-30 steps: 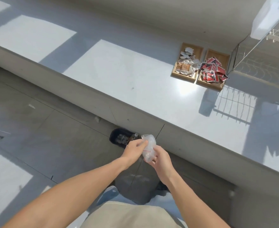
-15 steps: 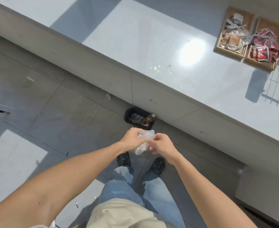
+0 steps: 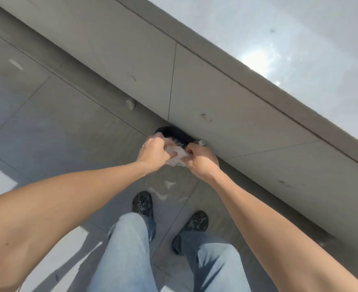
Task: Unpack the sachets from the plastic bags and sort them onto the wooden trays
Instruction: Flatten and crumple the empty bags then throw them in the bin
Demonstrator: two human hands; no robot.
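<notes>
My left hand [image 3: 152,153] and my right hand [image 3: 202,160] were both clamped on the crumpled plastic bag [image 3: 177,155], fingers curled into it from either side, knuckles up. The bag sat bunched between the two fists, touching both, so neither hand was nearer to it than the other. Its long axis ran roughly from one fist to the other, left to right across my body. Whether any sachets remained inside I could not tell; the plastic was too scrunched and blurred.

Just beyond my knuckles, on the floor against the counter base, sat the dark bin [image 3: 170,133], partly hidden behind my hands. The bag hung almost directly above its near edge. That was the relation that mattered: I judged the bag to be spent and bound for the bin, which would call for only a short reach forward and down.

The wooden trays were out of sight. Only a strip of the white counter [image 3: 300,39] showed, up to my right. My shoes [image 3: 143,204] stood on the grey tiles below.
</notes>
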